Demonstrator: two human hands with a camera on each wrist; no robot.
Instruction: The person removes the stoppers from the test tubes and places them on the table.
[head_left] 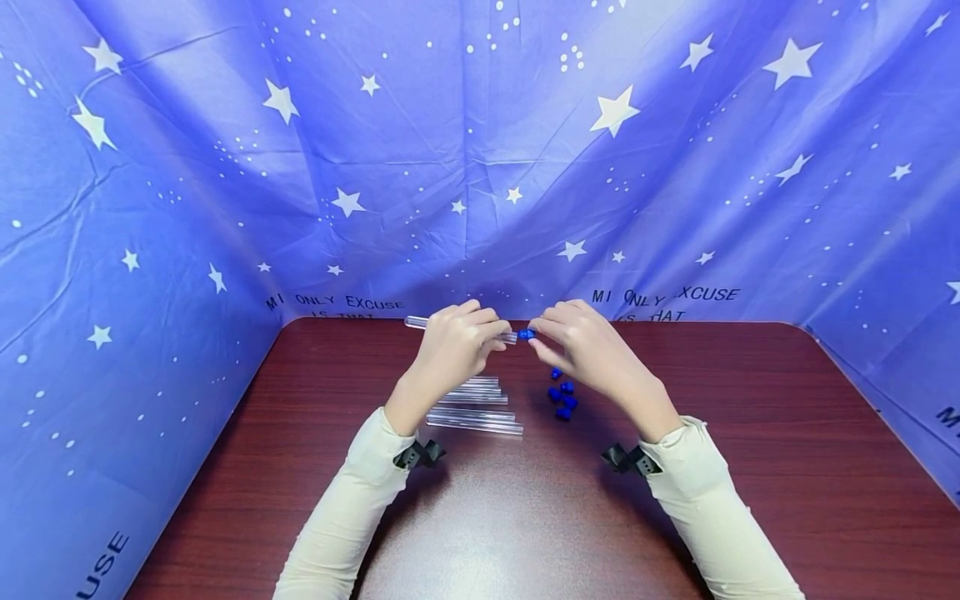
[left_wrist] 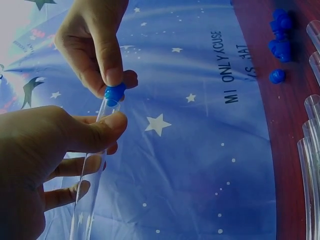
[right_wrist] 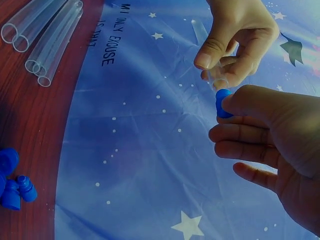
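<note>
My left hand (head_left: 462,340) grips a clear test tube (left_wrist: 89,195) near its open end, holding it above the far part of the table. Between thumb and fingers, my right hand (head_left: 588,337) pinches a blue stopper (left_wrist: 115,93). The stopper sits at the tube's mouth, and in the left wrist view its lower part appears to be inside the rim. In the right wrist view the stopper (right_wrist: 223,103) touches the tube end; how deep it goes cannot be told there.
Several clear tubes (head_left: 475,421) lie side by side on the dark red wooden table (head_left: 480,517), below the left hand. Loose blue stoppers (head_left: 564,402) lie in a cluster to their right. A blue star-printed cloth (head_left: 465,167) hangs behind and at both sides.
</note>
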